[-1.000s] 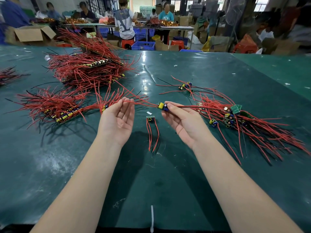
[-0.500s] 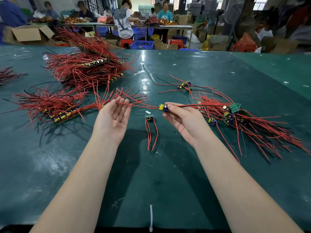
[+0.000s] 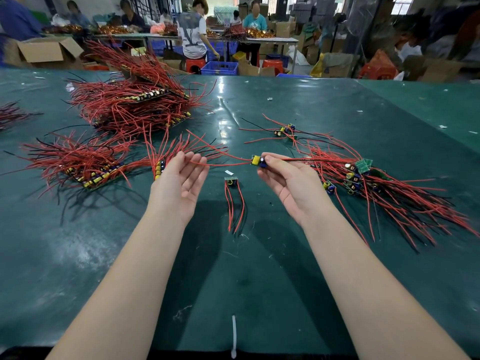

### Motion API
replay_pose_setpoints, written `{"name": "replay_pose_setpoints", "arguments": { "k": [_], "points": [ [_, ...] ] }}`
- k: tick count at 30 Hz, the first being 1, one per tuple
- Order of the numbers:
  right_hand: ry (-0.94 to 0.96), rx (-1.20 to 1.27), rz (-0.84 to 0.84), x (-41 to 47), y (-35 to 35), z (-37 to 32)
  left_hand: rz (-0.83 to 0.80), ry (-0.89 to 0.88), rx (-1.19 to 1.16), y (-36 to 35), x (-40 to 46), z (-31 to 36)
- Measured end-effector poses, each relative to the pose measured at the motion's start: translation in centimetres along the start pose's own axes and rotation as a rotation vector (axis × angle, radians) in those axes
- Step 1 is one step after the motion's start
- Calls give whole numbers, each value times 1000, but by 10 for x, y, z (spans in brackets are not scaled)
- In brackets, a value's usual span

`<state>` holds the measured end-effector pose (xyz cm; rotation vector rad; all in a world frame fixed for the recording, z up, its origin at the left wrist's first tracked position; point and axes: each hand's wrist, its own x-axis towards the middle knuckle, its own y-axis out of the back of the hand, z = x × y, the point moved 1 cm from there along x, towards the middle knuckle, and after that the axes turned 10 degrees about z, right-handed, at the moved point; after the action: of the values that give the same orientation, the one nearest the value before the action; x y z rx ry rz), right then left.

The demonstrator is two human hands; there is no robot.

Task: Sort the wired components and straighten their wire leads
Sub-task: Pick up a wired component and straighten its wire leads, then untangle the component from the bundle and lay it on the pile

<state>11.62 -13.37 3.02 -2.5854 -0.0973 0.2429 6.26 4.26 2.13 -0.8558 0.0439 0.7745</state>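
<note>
My right hand (image 3: pixel 289 181) pinches a small board with a yellow and blue component (image 3: pixel 258 160) just above the green table. Its red lead (image 3: pixel 220 164) runs left and crosses the fingertips of my left hand (image 3: pixel 181 183), which is palm up with nearly straight fingers. A single component with red leads (image 3: pixel 232 196) lies on the table between my hands. An unsorted tangle of components (image 3: pixel 368 183) lies to the right. Sorted rows lie to the left (image 3: pixel 88 167) and a bigger pile (image 3: pixel 137 105) sits farther back.
A small cluster of components (image 3: pixel 285 131) lies at the back centre. A white cable tie (image 3: pixel 233 336) lies at the near table edge (image 3: pixel 233 349). Cardboard boxes (image 3: pixel 46 51), a blue crate (image 3: pixel 220 68) and several seated people are beyond the table.
My left hand has slid left along the red lead, away from the component. My right hand has stayed almost still, holding the component.
</note>
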Motion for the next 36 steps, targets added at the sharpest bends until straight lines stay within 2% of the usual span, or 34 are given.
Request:
{"name": "replay_pose_setpoints", "arguments": {
  "k": [3,8,11,16,19,25,28,30,36],
  "points": [
    [77,-52,2,0,0,1,59,-48,73,3,3,-2],
    [126,-82,-26,0,0,1,39,20,16,3,4,0],
    [61,-24,-18,1,0,1,19,101,-59,2,1,1],
    [-157,69,-23,3,3,0,-37,269,-171,1,-6,6],
    [-205,85,-32,4,4,0,-84,267,-181,0,-7,7],
    [-180,63,-5,4,5,-2,-127,249,-182,-1,-7,5],
    [-134,73,77,3,5,-6,-173,222,-133,-2,-7,4],
    [-105,164,167,4,7,-11,-184,225,-83,-2,-6,3],
    [11,470,540,7,24,-32,-193,266,-71,0,-5,3]
  ]
}}
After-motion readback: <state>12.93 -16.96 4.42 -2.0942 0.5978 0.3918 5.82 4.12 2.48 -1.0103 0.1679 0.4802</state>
